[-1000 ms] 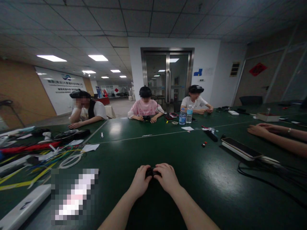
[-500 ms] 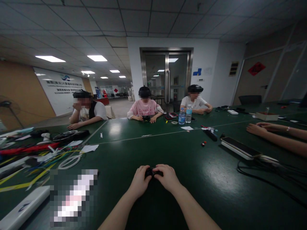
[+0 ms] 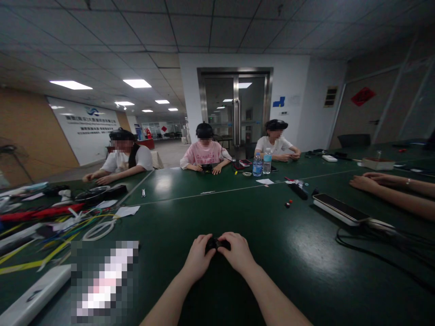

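Observation:
Centred at the near side of the green table, my left hand (image 3: 198,256) closes its fingers round one end of a small black object (image 3: 213,245). From the other side my right hand (image 3: 238,254) grips the same object, its thumb across the near face. Both hands rest close together, low over the tabletop. Much of the black object is covered by fingers, and its exact kind cannot be made out; it is dark and rounded.
Left lie a white power strip (image 3: 36,294), a blurred-out patch (image 3: 105,280) and tangled cables (image 3: 98,230). A phone-like slab (image 3: 340,209) on a white block and black cables are right. Two bottles (image 3: 262,164) stand beyond. Several people sit around; another person's forearms (image 3: 401,192) rest at right.
The person at the far left has lowered a hand from the face to the table. My hands and the black object stay almost where they were.

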Demonstrator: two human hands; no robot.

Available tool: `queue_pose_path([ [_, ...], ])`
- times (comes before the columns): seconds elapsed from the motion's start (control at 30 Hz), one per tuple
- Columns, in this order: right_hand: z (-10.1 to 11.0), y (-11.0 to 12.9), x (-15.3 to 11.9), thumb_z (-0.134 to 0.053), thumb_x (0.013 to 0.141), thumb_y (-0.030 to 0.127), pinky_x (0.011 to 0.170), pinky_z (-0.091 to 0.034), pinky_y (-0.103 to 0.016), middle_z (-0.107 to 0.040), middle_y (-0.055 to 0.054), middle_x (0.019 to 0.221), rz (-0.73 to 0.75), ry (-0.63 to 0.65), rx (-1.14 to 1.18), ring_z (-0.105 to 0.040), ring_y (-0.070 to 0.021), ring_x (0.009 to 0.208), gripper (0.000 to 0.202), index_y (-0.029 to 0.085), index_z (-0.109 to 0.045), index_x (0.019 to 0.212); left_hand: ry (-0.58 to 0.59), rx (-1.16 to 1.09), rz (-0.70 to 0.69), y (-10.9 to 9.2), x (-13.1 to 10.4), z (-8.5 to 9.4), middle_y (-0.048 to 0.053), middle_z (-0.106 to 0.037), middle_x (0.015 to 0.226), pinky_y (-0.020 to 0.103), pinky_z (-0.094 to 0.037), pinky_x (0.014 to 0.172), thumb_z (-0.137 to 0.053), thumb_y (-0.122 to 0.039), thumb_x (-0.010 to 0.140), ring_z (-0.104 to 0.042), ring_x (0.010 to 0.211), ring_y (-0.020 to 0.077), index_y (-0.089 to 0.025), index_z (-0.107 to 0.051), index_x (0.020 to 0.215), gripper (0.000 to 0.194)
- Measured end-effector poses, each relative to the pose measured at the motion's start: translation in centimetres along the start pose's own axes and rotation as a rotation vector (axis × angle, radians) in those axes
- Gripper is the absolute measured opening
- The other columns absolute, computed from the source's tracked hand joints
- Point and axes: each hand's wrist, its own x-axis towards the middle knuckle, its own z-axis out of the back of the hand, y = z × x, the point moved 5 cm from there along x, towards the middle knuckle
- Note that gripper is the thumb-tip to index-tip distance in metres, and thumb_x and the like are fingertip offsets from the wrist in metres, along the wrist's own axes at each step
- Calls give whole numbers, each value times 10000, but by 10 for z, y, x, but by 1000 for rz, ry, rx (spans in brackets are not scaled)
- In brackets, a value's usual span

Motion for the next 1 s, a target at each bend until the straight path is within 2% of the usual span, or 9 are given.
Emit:
queue_pose_path([
  [0.13, -1, -3, 1, -575, 745, 299, 962, -308, -365, -601, 5, 1111, 7, -17, -2, -504, -197, 1088, 250, 273, -617, 990, -17, 24, -26, 0, 1, -1, 94, -512, 1199, 304, -335, 994, -505, -274, 746, -461, 1129, 206, -139, -482, 1202, 476],
  [0.4, -1, -3, 0, -576, 749, 318, 994, -284, -400, -576, 7, 1164, -30, 1, 18, -484, -200, 1122, 249, 289, -624, 992, 0, -4, 3, -2, -1, 2, 73, -516, 1191, 314, -364, 974, -490, -265, 771, -469, 1124, 202, -181, -505, 1163, 402],
  [0.6, 1, 1, -3, -605, 724, 371, 979, -304, -403, -583, 2, 1137, -36, -6, 24, -492, -211, 1101, 269, 283, -617, 978, -19, -10, -29, 2, 0, 0, 69, -527, 1178, 306, -370, 968, -507, -271, 771, -480, 1110, 197, -182, -514, 1158, 397],
  [1.0, -2, -4, 0, -593, 738, 356, 991, -290, -397, -590, 6, 1130, -35, -23, 33, -498, -200, 1098, 233, 276, -626, 954, -22, -14, -25, 4, 0, -1, 75, -524, 1186, 317, -367, 968, -492, -288, 773, -474, 1116, 204, -177, -508, 1170, 413],
])
